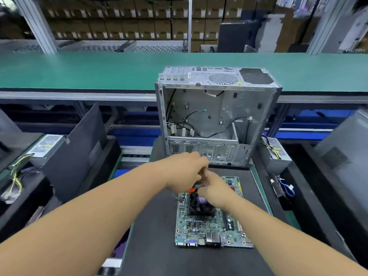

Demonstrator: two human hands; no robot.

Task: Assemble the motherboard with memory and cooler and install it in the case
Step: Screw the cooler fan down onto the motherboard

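While the cooler (200,206) sits on the motherboard (211,222), flat on the black mat (159,246) before the open case (215,116), its far edge is being worked. Left hand (185,174): fingers curled, grip hidden. Right hand (215,188): curled at something orange, unidentifiable. Advice: steady the board; tighten or plug evenly, without tilting the cooler.
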